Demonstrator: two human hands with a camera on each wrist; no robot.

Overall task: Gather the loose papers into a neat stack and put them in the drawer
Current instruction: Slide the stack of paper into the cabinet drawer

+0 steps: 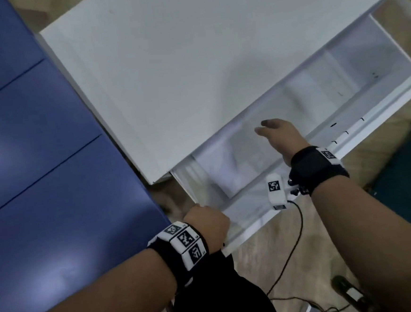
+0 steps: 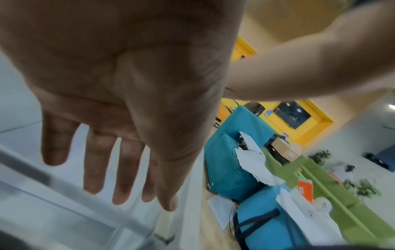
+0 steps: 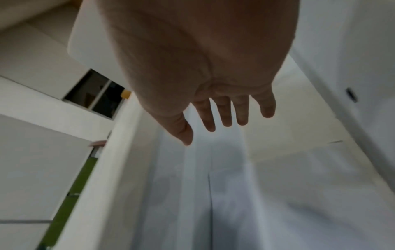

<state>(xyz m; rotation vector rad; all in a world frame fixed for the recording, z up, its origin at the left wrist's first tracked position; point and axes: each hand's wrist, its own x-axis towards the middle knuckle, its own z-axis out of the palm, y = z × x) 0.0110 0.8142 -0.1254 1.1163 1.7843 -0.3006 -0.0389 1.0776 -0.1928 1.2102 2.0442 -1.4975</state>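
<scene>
A white drawer (image 1: 251, 226) stands pulled out from under the white desk top (image 1: 168, 72). Pale sheets of paper (image 1: 227, 166) lie flat inside it, blurred. They also show on the drawer floor in the right wrist view (image 3: 233, 203). My right hand (image 1: 279, 132) hovers over the middle of the drawer with straight, spread fingers (image 3: 224, 116) and holds nothing. My left hand (image 1: 204, 220) is at the drawer's front left corner. Its fingers (image 2: 94, 160) are straight and grip nothing.
A blue cabinet (image 1: 26, 145) stands close on the left of the desk. A black cable (image 1: 292, 247) runs over the wooden floor below the drawer. A teal seat (image 1: 410, 176) is at the right. More loose papers (image 2: 252, 157) lie on blue seats behind.
</scene>
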